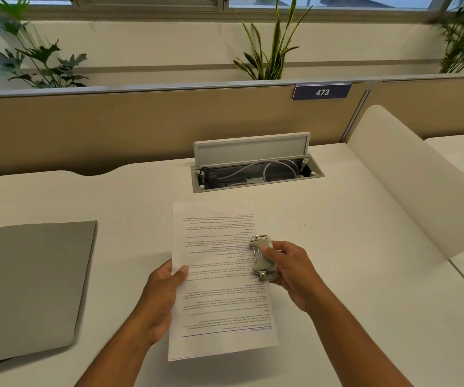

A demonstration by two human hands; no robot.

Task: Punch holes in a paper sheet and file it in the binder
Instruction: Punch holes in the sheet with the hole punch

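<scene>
The white desk fills most of my view, with a beige partition behind it. The grey binder lies closed on the desk at my left, well apart from my hands. At the back of the desk a cable box stands with its lid up and cables inside.

The sheet is in front of me, in the middle, and its printed text is upside down to me. My left hand pinches its left edge, with the thumb on top. My right hand grips the punch, which sits at the right edge of the sheet. My hands are apart, with the sheet between them. A small sign on the partition reads 473.
</scene>
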